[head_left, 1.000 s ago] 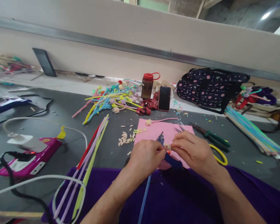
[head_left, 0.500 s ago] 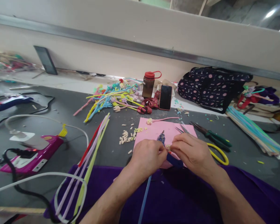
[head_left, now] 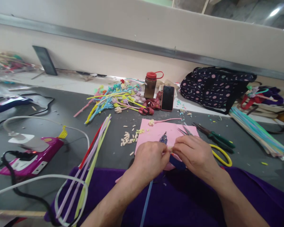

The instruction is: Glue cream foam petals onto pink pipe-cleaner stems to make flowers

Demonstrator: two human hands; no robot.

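Observation:
My left hand [head_left: 151,156] is closed in a pinch over the pink sheet; its fingertips hide most of what they hold. Close beside it, my right hand [head_left: 195,153] pinches a small cream fuzzy piece [head_left: 170,148], which shows in the gap between both hands. Behind the fingers, a blue glue gun [head_left: 177,163] lies on the sheet, its speckled nozzle end pointing away from me. A light blue stem [head_left: 146,201] runs down below my left hand. On the pink sheet [head_left: 148,135] rests a pink stem with a cream flower head [head_left: 151,122].
Cut cream pieces [head_left: 126,138] lie left of the sheet. Yellow-handled scissors [head_left: 223,157] and green-handled pliers [head_left: 220,142] are at right. Fuzzy stems [head_left: 97,151] and a magenta device [head_left: 42,157] with looping cords are at left. A bottle [head_left: 150,86] and phone [head_left: 167,98] stand behind.
The hands keep nearly the same place. The cream piece is now more covered by the fingertips, and the view has shifted very slightly.

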